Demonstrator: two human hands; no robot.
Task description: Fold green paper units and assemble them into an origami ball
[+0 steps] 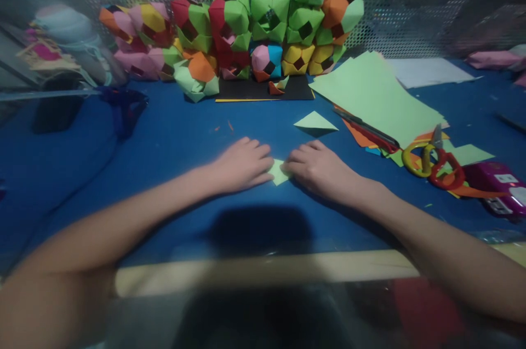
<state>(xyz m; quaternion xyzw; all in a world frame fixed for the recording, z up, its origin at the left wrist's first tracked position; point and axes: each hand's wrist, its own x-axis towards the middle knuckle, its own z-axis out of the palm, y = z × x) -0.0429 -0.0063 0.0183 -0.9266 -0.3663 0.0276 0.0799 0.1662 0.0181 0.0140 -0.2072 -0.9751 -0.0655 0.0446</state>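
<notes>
A small light green paper piece [278, 172] lies on the blue table [176, 135], mostly covered by both hands. My left hand [242, 165] rests palm down on its left side, fingers together and pressing on the paper. From the right, my right hand [318, 168] presses the same piece with curled fingers. A folded green paper triangle [314, 121] lies just beyond the hands.
Stacked colourful folded paper cubes [255, 31] line the back against a perforated metal wall. A pile of green and coloured paper sheets [378, 97] lies at the right, with yellow and red-handled scissors [431, 165] and a purple stapler [499, 190]. A dark bag [57, 108] sits left.
</notes>
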